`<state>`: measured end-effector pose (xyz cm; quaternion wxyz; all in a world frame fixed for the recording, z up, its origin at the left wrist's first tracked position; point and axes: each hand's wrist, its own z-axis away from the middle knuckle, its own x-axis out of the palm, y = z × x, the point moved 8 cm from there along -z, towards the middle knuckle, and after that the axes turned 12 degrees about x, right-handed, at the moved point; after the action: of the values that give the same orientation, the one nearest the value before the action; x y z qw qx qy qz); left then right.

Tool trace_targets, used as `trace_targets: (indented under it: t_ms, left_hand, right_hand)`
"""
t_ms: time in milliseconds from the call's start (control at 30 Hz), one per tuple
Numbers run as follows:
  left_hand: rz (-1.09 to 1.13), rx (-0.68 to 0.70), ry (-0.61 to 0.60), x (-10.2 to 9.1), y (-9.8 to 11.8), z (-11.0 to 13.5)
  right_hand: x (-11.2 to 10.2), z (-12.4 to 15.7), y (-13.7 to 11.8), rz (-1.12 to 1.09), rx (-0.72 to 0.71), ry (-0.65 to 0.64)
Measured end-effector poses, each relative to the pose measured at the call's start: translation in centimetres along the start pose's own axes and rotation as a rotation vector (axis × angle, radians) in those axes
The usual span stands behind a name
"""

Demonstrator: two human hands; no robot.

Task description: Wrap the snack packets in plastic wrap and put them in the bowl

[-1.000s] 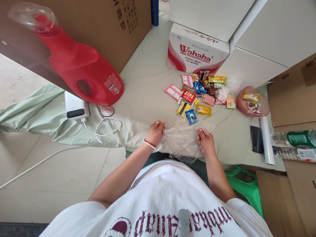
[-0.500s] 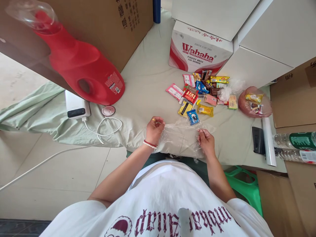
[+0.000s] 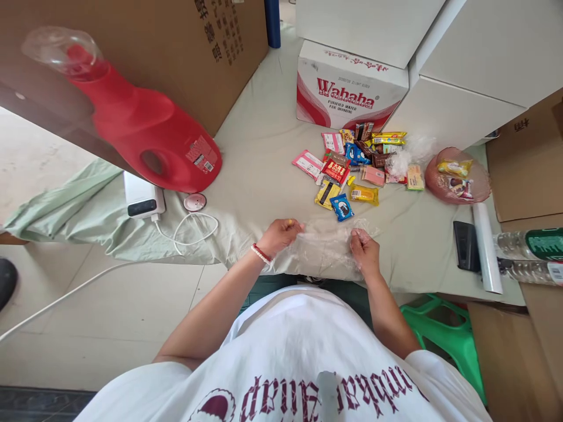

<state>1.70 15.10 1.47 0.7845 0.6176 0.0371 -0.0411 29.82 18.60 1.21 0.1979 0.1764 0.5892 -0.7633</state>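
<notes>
Between my hands stretches a thin clear plastic bag (image 3: 324, 245), low over the near edge of the cloth-covered table. My left hand (image 3: 280, 235), with a beaded bracelet at the wrist, pinches its left side. At the other side, my right hand (image 3: 366, 247) is closed on the film with the thumb on top. Just beyond the bag lies a blue snack packet (image 3: 342, 207). Beside it are a yellow packet (image 3: 364, 194) and a pink-and-white packet (image 3: 308, 164), part of a loose pile of several wrapped snacks.
Right of the pile sits a reddish bowl (image 3: 479, 184) holding packets, with crumpled plastic (image 3: 399, 163) beside it. A white roll (image 3: 487, 252) and a black phone-like object (image 3: 466, 246) lie at right. A red jug (image 3: 153, 129) and white power bank (image 3: 143, 199) stand left. The Wahaha carton (image 3: 347, 88) is behind.
My left hand has turned and shifted slightly down, still pinching the bag. The bag's top edge hangs a little lower between my hands. The view has shifted slightly.
</notes>
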Motion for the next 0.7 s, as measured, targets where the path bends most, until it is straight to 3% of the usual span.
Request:
trace_targets:
  t_ms: [100,167,333,433,500,600,633,700]
  left_hand:
    - [0.113,0.014,0.323,-1.9,-0.6,-0.2]
    - [-0.038,0.025,0.475,-3.3,-1.1,0.2]
    - [-0.574,0.085,0.651,-5.4,-0.5,2.3]
    - [-0.764,0.254,0.733,-5.4,1.1,4.1]
    - [-0.86,0.396,0.617,-4.1,1.9,4.2]
    - [-0.913,0.56,0.222,-1.1,2.0,3.4]
    - [-0.921,0.586,0.11,-0.3,1.7,3.3]
    - [-0.946,0.577,-0.006,0.2,1.1,3.0]
  right_hand:
    - [0.1,-0.1,0.3,0.011,0.025,0.004]
    - [0.5,-0.2,0.3,0.0,0.03,-0.026]
    - [1.1,-0.9,-0.2,0.07,0.007,-0.058]
    - [1.4,-1.4,-0.9,0.132,-0.023,-0.08]
    - [1.6,-1.7,-1.6,0.183,-0.069,-0.09]
    - [1.8,-2.0,-2.4,0.246,-0.118,-0.1]
    - [1.7,-2.1,-2.5,0.257,-0.119,-0.103]
    - [1.2,-2.6,-2.2,0.26,-0.098,-0.084]
